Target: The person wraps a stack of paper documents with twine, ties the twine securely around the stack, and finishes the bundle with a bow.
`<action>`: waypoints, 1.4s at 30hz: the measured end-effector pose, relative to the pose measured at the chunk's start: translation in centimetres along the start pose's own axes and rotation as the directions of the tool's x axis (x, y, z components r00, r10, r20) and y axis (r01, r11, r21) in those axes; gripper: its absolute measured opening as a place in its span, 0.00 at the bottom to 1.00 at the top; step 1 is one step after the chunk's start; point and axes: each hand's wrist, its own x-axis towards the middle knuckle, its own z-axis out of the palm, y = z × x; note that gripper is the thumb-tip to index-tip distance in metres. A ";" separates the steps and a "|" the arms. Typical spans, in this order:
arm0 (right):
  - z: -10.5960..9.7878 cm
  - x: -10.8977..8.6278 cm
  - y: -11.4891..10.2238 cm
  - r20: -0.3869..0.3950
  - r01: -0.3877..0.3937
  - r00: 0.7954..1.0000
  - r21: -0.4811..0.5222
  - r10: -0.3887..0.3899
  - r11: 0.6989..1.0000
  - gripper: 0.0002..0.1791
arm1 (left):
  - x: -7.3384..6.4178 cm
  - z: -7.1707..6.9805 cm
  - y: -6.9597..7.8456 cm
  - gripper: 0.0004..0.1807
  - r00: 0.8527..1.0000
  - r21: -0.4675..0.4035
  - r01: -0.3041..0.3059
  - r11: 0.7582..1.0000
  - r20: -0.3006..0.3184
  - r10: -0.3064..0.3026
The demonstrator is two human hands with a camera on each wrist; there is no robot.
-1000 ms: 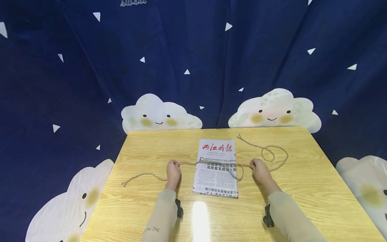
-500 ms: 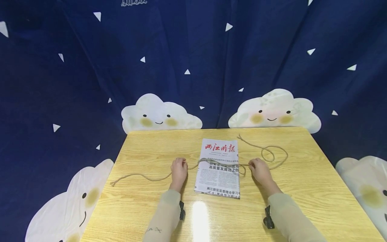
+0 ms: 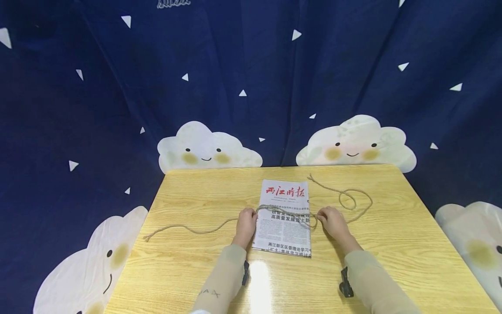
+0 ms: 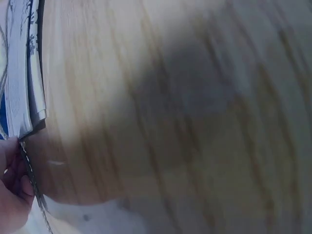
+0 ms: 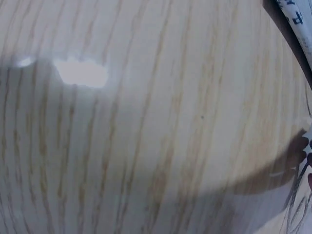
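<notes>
A folded newspaper (image 3: 282, 235) with a red title lies on the wooden table. Thin brown rope (image 3: 204, 232) runs crosswise over it, with a loose bend near its right edge. At the paper's left edge, my left hand (image 3: 246, 224) pinches the rope; in the left wrist view, that hand (image 4: 14, 187) has the cord between its fingers, right at the paper's corner. My right hand (image 3: 333, 221) pinches the rope just beyond the right edge. Only fingertips (image 5: 309, 151) of it show in the right wrist view, beside the rope (image 5: 297, 190).
The rope's left tail stretches across the table (image 3: 176, 270), and its right tail curls in a loop behind my right hand. A dark blue curtain (image 3: 235, 52) with printed clouds hangs along the table's back edge.
My left hand has moved right along the rope to the newspaper's edge, and the rope's left end shifted left. The newspaper slid slightly right. My right hand came a little closer to the paper.
</notes>
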 end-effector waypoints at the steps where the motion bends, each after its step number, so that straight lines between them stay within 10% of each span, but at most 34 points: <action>1: 0.0 0.0 0.1 0.002 -0.009 1.000 0.003 0.009 1.000 0.04 | 0.0 0.0 0.0 0.04 1.000 0.018 0.005 1.000 0.004 -0.005; 12: -0.9 -0.4 1.4 0.018 -0.039 0.999 0.011 0.039 0.999 0.03 | 0.4 -1.3 -1.5 0.04 0.997 0.029 -0.019 0.999 -0.076 0.021; 20: -1.3 -0.7 2.0 0.040 -0.072 0.997 0.016 0.071 0.997 0.05 | 0.1 -2.3 -3.0 0.03 0.988 -0.075 0.120 0.990 -0.090 -0.127; 29: -1.6 -0.8 2.4 0.073 -0.120 0.990 0.015 0.119 0.993 0.07 | 0.1 -2.2 -4.4 0.08 0.946 -0.095 0.239 0.966 -0.201 -0.254; 34: -1.6 -0.8 2.3 0.082 -0.129 0.989 0.022 0.127 0.991 0.06 | -0.4 -2.2 -4.1 0.07 0.946 -0.023 0.210 0.977 -0.249 -0.209; 42: -1.4 -0.8 1.8 0.035 -0.084 0.996 0.025 0.083 0.996 0.08 | -0.3 -1.6 -3.0 0.20 0.965 0.038 -0.021 0.999 -0.262 0.030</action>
